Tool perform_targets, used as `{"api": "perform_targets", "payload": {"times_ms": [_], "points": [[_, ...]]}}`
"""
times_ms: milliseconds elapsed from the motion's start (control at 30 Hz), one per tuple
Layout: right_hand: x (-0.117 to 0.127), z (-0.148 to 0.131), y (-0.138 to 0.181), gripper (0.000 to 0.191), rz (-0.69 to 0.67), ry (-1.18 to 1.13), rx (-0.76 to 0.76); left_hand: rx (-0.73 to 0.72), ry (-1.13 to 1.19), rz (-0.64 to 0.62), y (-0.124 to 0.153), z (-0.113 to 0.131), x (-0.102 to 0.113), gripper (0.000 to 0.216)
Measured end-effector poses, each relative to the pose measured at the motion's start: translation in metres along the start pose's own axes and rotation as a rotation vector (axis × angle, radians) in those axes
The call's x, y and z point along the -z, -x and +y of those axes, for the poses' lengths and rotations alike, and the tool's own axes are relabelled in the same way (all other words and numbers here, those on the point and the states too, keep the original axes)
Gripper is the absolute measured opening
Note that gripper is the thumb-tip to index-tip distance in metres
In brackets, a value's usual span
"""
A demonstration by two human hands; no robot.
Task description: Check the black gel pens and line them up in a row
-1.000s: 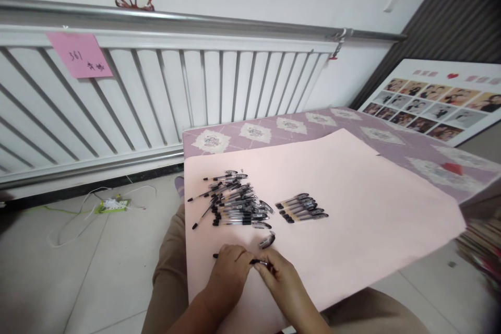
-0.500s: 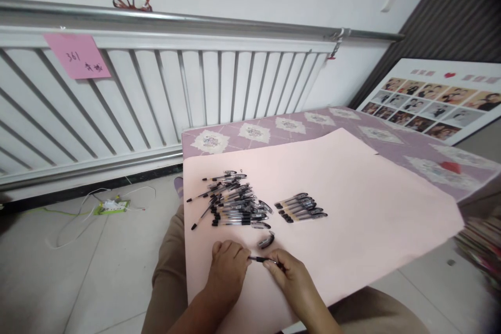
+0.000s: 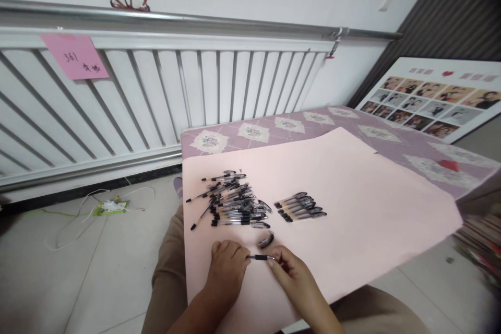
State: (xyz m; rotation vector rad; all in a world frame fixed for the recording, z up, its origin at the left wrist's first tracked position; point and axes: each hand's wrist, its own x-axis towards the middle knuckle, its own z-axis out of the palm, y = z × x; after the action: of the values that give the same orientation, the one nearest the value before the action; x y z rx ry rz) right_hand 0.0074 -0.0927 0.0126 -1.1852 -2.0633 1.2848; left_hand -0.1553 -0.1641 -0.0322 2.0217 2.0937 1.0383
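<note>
Low on the pink sheet, a pen [image 3: 261, 257] with a black grip lies level between my two hands. My left hand [image 3: 229, 269] is closed around its barrel end. At the pointed end, the thumb and fingertips of my right hand [image 3: 291, 274] pinch the tip. Just above the pen rests a loose black pen cap [image 3: 265, 240]. Farther up is a messy pile of pens and caps [image 3: 235, 203]. To the right of the pile, several capped pens [image 3: 300, 206] lie side by side in a slanted row.
The pink sheet [image 3: 371, 209] covers much of a table with a purple patterned cloth [image 3: 254, 133]. Behind stands a white radiator [image 3: 227, 83] with a pipe above it and glasses [image 3: 130, 2]. A power strip [image 3: 113, 207] with wires lies on the floor at left.
My right fingers have shifted slightly right along the pen to its tip, leaving more of the black grip showing. My left hand keeps its hold. The pile and row are unchanged.
</note>
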Motion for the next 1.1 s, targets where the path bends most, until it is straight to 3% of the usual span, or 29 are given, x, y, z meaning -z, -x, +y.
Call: {"api": "perform_targets", "payload": {"times_ms": [133, 567, 1100], "points": [[-0.0013, 0.002, 0.0006, 0.025, 0.009, 0.062, 0.007, -0.003, 0.005, 0.022, -0.0002, 0.0006, 0.0004, 0.01], [-0.0019, 0.0018, 0.0013, 0.017, 0.028, 0.072, 0.015, 0.002, -0.006, -0.01, 0.0011, -0.0004, 0.0013, 0.012], [0.0005, -0.0034, 0.0023, 0.023, -0.04, 0.02, -0.01, 0.011, 0.054, 0.024, -0.0003, 0.0013, 0.0055, 0.008]]}}
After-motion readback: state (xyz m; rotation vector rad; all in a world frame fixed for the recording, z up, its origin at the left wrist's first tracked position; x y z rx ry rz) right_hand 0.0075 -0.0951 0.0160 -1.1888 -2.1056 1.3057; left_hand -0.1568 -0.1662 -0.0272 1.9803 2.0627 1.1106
